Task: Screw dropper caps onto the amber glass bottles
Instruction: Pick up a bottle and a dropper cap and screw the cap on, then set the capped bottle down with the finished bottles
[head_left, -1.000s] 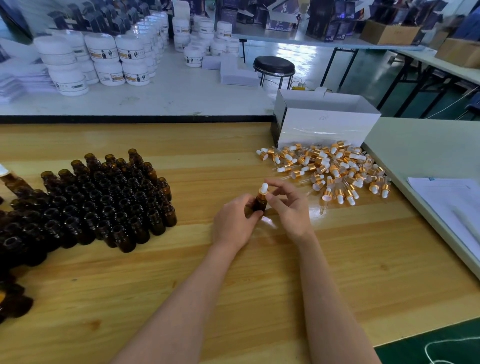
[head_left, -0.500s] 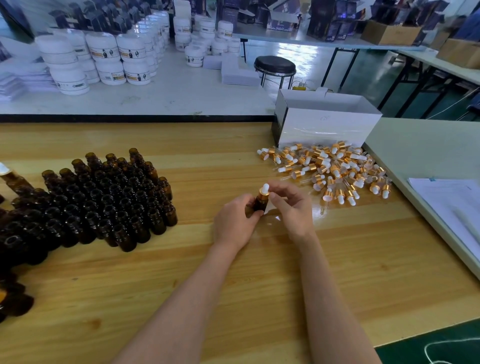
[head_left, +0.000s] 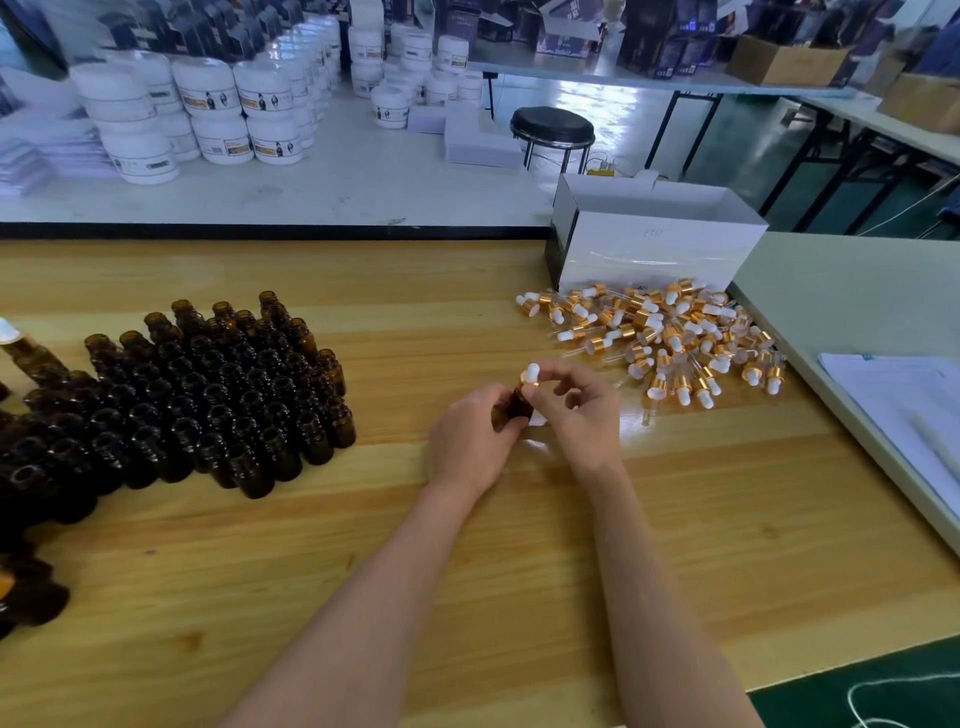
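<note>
Head view, packing bench: grips one amber bottle (head_left: 519, 405) in the curled fingers of the left hand (head_left: 470, 441), near the middle of the wooden table (head_left: 519, 545), between the block of open bottles (head_left: 208, 405) and the heap of loose dropper caps (head_left: 660, 338); cannot tell whether its base touches the wood. Pinches the dropper cap (head_left: 531, 375) at its gold collar with the right hand (head_left: 576, 410), white bulb poking up above the fingertips. Against a second ago, shows the right wrist rolled round and the fingers curled tighter, with bottle and left hand hardly shifted. Reads as a twist in progress, cap seated on the neck and probably close to tight, though with the threads hidden behind the fingers. Leaves most of the job ahead, judging by the many uncapped bottles at left and just a capped bottle (head_left: 21, 348) visible at the far left edge. Offers bare wood in front of the hands and along both forearms, room enough to set the finished bottle down. Crowds in at left with the bottle block, easy to topple with a careless forearm. Closes off at right with the cap heap, a white box (head_left: 654, 249) behind it, and the raised edge of a grey bench (head_left: 857, 291) carrying papers (head_left: 904, 395).
</note>
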